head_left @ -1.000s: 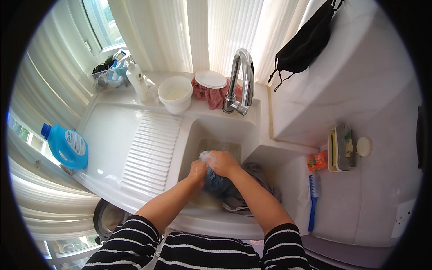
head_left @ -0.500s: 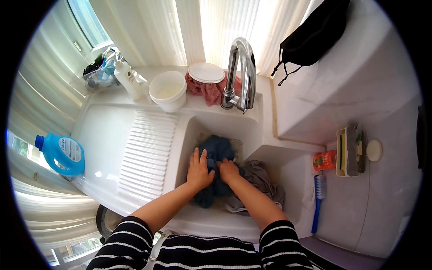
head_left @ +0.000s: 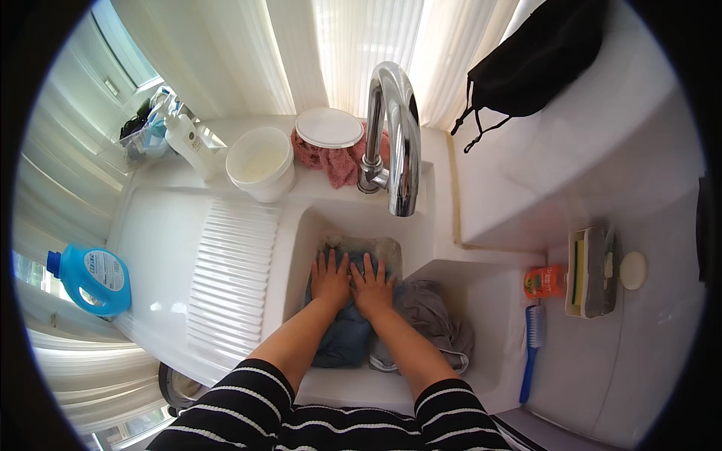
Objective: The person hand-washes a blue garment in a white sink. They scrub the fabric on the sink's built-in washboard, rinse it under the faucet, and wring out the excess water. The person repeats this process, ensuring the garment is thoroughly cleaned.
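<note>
A wet blue cloth garment (head_left: 340, 342) lies bunched in the white sink (head_left: 297, 244). My left hand (head_left: 330, 278) presses flat on it with the fingers spread. Beside it, nearly touching at the thumbs, my right hand (head_left: 371, 287) also rests on the cloth, fingers stretched out. Neither hand grips a fold. To the right of the blue garment a grey-brown garment (head_left: 427, 323) is heaped in the sink, partly behind my right forearm. Cloudy water (head_left: 383, 248) shows past my fingertips.
A chrome faucet (head_left: 402, 150) arches over the sink's far side. Left is a ribbed washboard (head_left: 235, 278) and a blue detergent jug (head_left: 98, 279). Behind stand a white tub (head_left: 261, 165) and a pink cloth (head_left: 338, 165). A blue brush (head_left: 533, 346) lies right; a black bag (head_left: 526, 64) hangs above.
My hands have come side by side and flattened on the blue garment. My right hand has opened from a closed grip. The garment is spread lower, and the view has shifted slightly.
</note>
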### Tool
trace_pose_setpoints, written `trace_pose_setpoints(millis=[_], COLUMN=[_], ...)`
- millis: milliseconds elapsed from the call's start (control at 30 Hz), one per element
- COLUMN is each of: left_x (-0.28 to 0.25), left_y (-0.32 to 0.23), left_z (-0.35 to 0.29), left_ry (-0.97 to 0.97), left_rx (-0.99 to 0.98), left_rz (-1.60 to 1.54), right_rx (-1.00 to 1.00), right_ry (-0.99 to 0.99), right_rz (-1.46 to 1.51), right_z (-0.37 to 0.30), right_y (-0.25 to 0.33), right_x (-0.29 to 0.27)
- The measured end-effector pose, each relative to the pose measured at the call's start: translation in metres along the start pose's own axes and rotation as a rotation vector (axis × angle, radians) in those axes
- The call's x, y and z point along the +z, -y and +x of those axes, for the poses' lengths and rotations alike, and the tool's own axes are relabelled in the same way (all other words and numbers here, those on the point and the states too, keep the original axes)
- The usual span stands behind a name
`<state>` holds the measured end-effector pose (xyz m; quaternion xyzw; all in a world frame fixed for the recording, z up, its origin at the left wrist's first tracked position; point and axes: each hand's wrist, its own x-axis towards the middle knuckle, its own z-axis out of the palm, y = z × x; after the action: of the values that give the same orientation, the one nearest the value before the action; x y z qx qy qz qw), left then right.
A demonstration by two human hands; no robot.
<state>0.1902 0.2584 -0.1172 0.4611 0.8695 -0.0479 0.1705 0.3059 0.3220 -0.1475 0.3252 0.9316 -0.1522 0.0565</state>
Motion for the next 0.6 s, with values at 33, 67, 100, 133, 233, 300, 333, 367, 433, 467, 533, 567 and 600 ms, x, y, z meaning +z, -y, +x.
trace_pose_setpoints(millis=[33, 67, 100, 133, 233, 300, 333, 367, 433, 467, 533, 567, 600], left_x=[0.009, 0.016, 0.023, 0.029, 0.019, 0.017, 0.027, 0.034, 0.025, 0.021, 0.035, 0.040, 0.035], left_y=[0.000, 0.001, 0.003, 0.005, 0.001, 0.005, 0.009, 0.011, 0.009, 0.008, -0.004, -0.010, -0.015], left_z=[0.004, 0.003, 0.006, 0.010, 0.020, 0.031, 0.044, 0.049, 0.036, 0.030, 0.028, 0.030, 0.034], left_ry=[0.070, -0.094, -0.070, -0.046, 0.080, 0.153, 0.174, 0.199, -0.231, -0.454, -0.399, -0.368, -0.318], left_rx=[-0.026, -0.001, -0.006, -0.012, 0.028, -0.011, -0.063, -0.109, -0.141, -0.157, -0.375, -0.478, -0.580], left_rz=[-0.006, -0.085, -0.078, -0.071, -0.088, -0.178, -0.258, -0.339, -0.512, -0.593, -0.667, -0.705, -0.994], right_rx=[-0.023, -0.050, -0.061, -0.073, -0.089, -0.118, -0.137, -0.148, -0.015, 0.047, 0.379, 0.549, 0.534], right_ry=[0.003, -0.021, 0.002, 0.025, 0.171, 0.271, 0.304, 0.339, -0.192, -0.460, -0.340, -0.282, -0.196], right_rz=[0.014, 0.053, 0.075, 0.096, 0.381, 0.446, 0.377, 0.307, 0.135, 0.047, 0.136, 0.177, 0.601], right_z=[0.004, 0.005, 0.007, 0.009, 0.035, 0.048, 0.060, 0.060, 0.026, 0.014, 0.007, 0.008, 0.023], right_y=[-0.003, -0.004, -0.005, -0.006, -0.035, -0.042, -0.043, -0.039, -0.016, -0.006, 0.015, 0.021, 0.010], right_x=[0.006, 0.003, 0.002, 0.002, 0.041, 0.044, 0.030, 0.013, -0.027, -0.037, -0.021, -0.010, 0.017])
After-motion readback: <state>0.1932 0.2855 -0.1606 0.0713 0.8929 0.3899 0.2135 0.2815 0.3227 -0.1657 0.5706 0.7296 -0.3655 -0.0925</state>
